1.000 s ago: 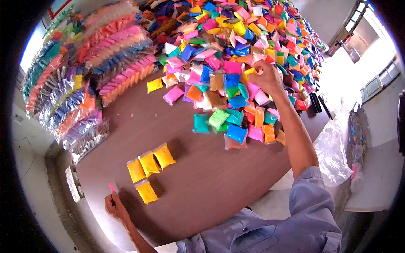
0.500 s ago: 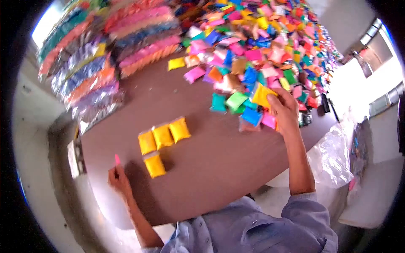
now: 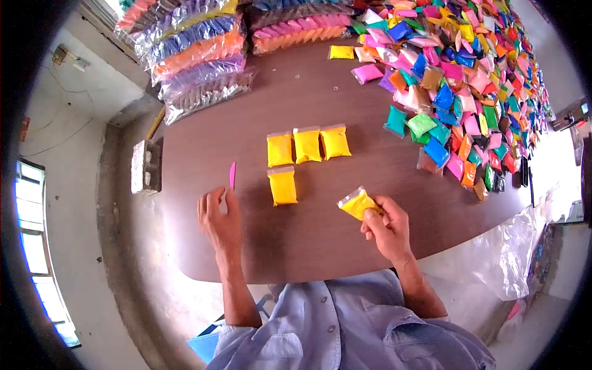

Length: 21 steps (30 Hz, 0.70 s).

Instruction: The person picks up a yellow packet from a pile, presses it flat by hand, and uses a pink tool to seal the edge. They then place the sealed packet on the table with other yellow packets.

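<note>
My right hand (image 3: pixel 388 228) pinches a yellow packet (image 3: pixel 358 203) by its lower end, above the brown table near its front edge. My left hand (image 3: pixel 221 223) is closed, with a small pink blade-like piece (image 3: pixel 232 175) sticking up from its fingertips. Between and beyond my hands lie several yellow packets: a row of three, with the middle one (image 3: pixel 307 145) touching or nearly touching its neighbours, and another (image 3: pixel 282 187) directly below the left one of the row.
A large heap of small coloured packets (image 3: pixel 456 74) covers the right and back right of the table (image 3: pixel 203 246). Stacked clear bags of packets (image 3: pixel 197 55) stand at the back left. A concrete block (image 3: pixel 146 168) is beyond the left edge; clear plastic (image 3: pixel 512 259) hangs at the right.
My right hand has come away from the heap toward the table's front with the yellow packet. The view has turned and shifted; my left hand still holds the pink piece.
</note>
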Motion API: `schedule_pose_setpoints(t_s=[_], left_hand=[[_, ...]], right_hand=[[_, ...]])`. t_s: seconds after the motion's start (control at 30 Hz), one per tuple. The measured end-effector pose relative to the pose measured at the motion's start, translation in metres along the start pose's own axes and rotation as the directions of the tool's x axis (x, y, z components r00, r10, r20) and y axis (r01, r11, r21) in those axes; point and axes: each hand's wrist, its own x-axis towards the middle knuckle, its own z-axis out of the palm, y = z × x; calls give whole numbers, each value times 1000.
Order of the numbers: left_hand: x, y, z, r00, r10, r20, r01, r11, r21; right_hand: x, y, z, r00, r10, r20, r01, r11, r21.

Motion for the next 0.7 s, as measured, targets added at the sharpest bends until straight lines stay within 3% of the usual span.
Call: schedule_pose_setpoints(t_s=[0.03,0.1,0.2,0.27,0.3,0.37,0.43,0.53,0.6,0.67,0.7], left_hand=[[-7,8,-9,998,-55,34,58,993,-103],[-27,29,-25,988,2,153,31,976,-217],[-54,94,-34,875,-120,468,393,740,-546],[-62,121,-31,739,-136,660,625,502,-597],[-64,129,-24,731,-114,673,637,468,-612],[-66,131,-11,724,-84,684,645,434,-629],[-65,126,-4,707,-82,703,610,574,-547],[-65,127,3,786,-69,614,540,559,-629],[-65,123,2,772,-44,634,531,594,-605],[-70,117,3,767,12,641,481,651,-588],[-68,117,-1,774,46,632,441,677,-589]], right_hand=[[-1,-2,4,1000,13,-2,-13,1000,1],[1,5,9,999,39,28,-39,999,-7],[2,5,20,996,17,85,-12,998,-61],[5,14,21,982,24,186,-5,995,-99],[6,14,23,984,13,177,5,995,-105],[8,14,27,970,-161,182,199,956,-215],[9,12,30,968,-195,156,231,935,-268],[10,5,31,969,-214,127,244,912,-329],[12,5,29,910,-368,192,415,830,-373],[10,-2,23,919,-329,217,390,840,-376],[9,-3,20,936,-238,261,326,867,-377]])
